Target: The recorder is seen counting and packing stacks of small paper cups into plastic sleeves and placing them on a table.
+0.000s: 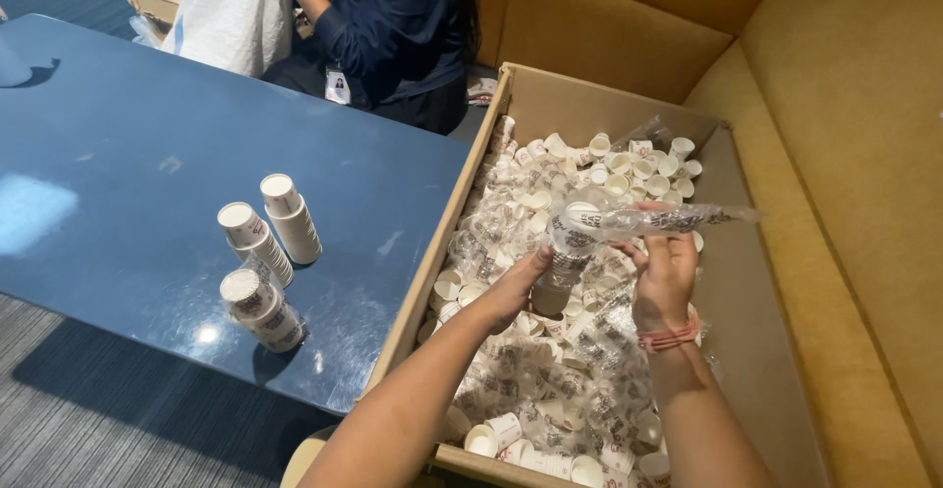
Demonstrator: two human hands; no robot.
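My left hand (516, 287) grips the lower end of a stack of small white paper cups (565, 262) held above a large cardboard box (756, 351). Over the stack's top end, my right hand (663, 272), a pink band on its wrist, holds the clear plastic sleeve (668, 220), which trails off to the right. The box is full of loose small paper cups (629, 164) and crumpled clear sleeves (589, 390). Three short stacks of the same cups (265, 257) stand on the blue table (118, 184) to my left.
Another person in a dark blue jacket (393, 27) sits at the table's far side handling a white bag (231, 12). A mustard-yellow sofa (845, 85) surrounds the box at the back and right. Grey carpet (88, 419) lies below the table.
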